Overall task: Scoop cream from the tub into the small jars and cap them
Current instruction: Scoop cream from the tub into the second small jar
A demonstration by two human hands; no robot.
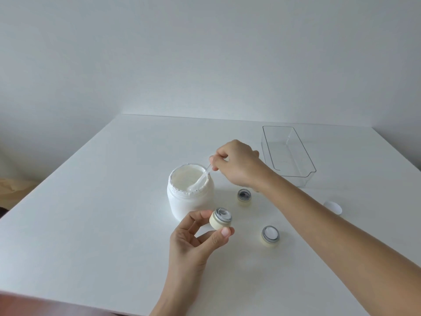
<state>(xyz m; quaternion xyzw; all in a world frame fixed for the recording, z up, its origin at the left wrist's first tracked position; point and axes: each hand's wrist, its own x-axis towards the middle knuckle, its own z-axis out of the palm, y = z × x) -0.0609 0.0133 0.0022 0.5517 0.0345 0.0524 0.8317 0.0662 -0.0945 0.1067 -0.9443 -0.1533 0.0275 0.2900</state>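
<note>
White table: right hand pinching spatula, dipping into tub; left hand gripping part-filled jar. Front-edge jar looking filled, far jar empty; none capped.

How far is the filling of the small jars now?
Done: the jar nearest the camera looks filled with cream, uncapped. In hand: the left hand holds a partly filled jar; the right hand dips a clear spatula into the tub. Left: the far jar looks empty; no jar is capped.
</note>
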